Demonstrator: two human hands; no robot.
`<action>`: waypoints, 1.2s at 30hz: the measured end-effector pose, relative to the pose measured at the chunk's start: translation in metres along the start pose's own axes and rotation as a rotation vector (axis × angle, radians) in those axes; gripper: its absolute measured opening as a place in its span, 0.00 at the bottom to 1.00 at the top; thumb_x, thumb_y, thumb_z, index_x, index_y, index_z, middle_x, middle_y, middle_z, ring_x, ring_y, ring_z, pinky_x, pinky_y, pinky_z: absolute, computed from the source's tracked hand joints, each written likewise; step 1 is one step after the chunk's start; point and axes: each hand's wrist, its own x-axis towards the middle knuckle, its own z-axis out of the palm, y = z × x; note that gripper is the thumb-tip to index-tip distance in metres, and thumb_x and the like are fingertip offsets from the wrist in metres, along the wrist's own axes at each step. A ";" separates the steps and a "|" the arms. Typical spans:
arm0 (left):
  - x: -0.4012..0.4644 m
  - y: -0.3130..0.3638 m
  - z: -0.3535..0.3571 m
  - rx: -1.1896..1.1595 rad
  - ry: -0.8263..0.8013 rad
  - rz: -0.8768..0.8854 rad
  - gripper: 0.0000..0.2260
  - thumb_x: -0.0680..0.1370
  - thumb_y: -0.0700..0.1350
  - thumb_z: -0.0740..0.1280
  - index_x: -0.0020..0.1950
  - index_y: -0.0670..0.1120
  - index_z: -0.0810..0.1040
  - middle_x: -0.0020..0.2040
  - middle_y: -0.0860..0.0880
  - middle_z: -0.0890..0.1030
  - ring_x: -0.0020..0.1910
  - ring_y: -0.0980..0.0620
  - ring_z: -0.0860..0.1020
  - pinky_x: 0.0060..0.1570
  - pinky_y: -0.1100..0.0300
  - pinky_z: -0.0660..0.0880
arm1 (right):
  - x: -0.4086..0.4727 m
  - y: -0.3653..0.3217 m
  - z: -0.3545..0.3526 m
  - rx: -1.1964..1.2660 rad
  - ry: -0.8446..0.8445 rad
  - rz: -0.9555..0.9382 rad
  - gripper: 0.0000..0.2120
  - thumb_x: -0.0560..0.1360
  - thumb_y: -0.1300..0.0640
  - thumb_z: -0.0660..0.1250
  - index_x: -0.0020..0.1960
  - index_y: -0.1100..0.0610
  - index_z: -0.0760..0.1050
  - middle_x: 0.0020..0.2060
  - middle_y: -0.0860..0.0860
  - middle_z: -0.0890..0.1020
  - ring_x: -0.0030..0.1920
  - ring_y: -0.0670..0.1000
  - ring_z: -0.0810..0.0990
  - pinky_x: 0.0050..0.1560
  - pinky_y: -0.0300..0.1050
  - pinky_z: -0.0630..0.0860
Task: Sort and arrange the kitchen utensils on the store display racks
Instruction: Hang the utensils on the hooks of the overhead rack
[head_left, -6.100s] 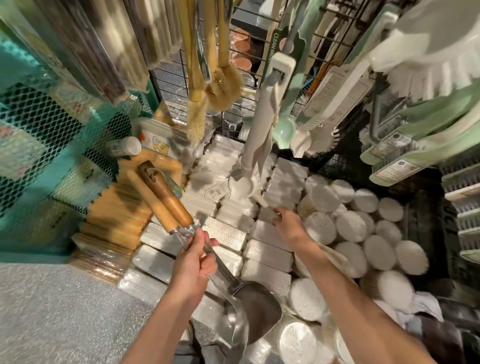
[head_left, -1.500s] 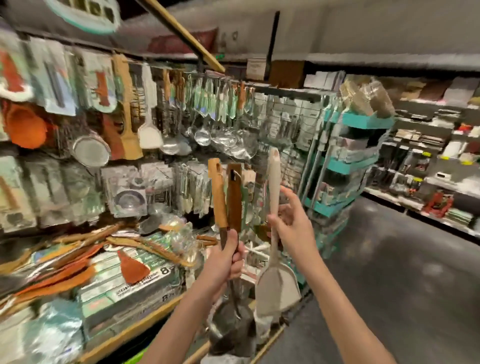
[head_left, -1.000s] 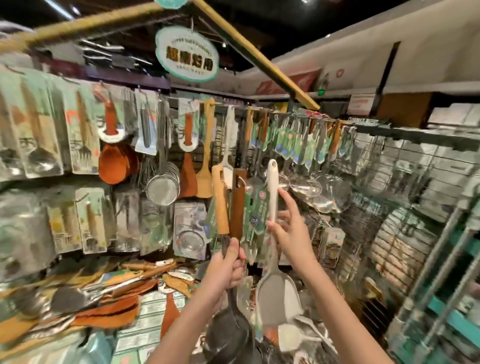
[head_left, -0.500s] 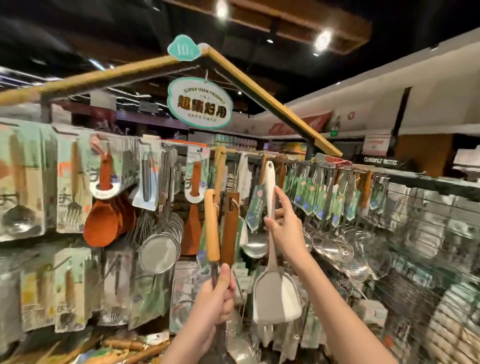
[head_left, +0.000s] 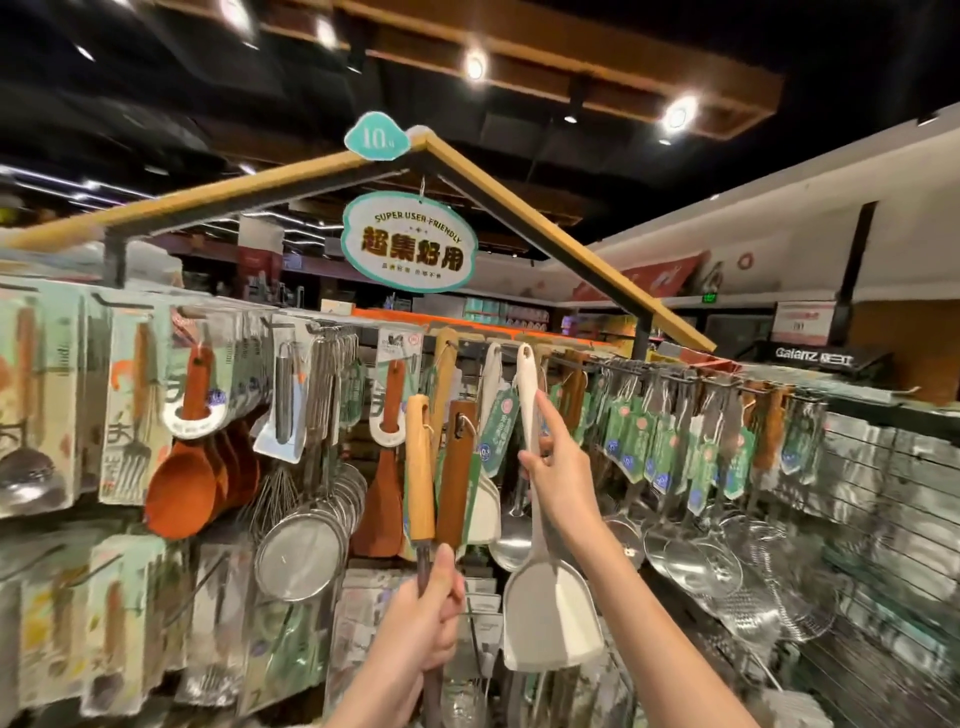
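**White spatula nearing its hook**

The right hand (head_left: 553, 470) is now holding the white spatula (head_left: 540, 545) higher than half a second ago, its hanging hole level with the top rail (head_left: 675, 374) beside a matching white utensil, so hanging looks imminent. Fingers are pinching the mid-handle; the blade is dangling below the wrist. The left hand (head_left: 428, 618) is clenching the metal shafts of two wooden-handled utensils (head_left: 439, 462), handles pointing up, waiting their turn.
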 end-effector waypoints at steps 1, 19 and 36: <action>0.002 0.000 0.001 -0.001 0.000 0.004 0.21 0.68 0.63 0.62 0.36 0.44 0.71 0.24 0.53 0.62 0.18 0.58 0.57 0.16 0.70 0.54 | 0.004 0.002 0.000 -0.025 -0.011 -0.003 0.35 0.76 0.66 0.63 0.73 0.38 0.56 0.45 0.49 0.73 0.42 0.44 0.76 0.42 0.36 0.74; 0.016 0.007 0.003 0.025 0.069 0.067 0.16 0.78 0.55 0.57 0.41 0.42 0.68 0.26 0.52 0.62 0.19 0.59 0.57 0.16 0.68 0.54 | 0.052 0.031 0.038 -0.160 -0.222 0.072 0.34 0.78 0.63 0.62 0.77 0.46 0.48 0.46 0.50 0.73 0.45 0.49 0.74 0.46 0.43 0.71; 0.026 0.002 0.041 0.008 0.074 0.043 0.17 0.78 0.56 0.58 0.39 0.44 0.68 0.26 0.53 0.63 0.19 0.60 0.58 0.16 0.68 0.55 | -0.031 -0.022 0.010 0.303 -0.392 0.064 0.23 0.77 0.55 0.66 0.69 0.48 0.62 0.50 0.52 0.79 0.46 0.47 0.81 0.39 0.36 0.78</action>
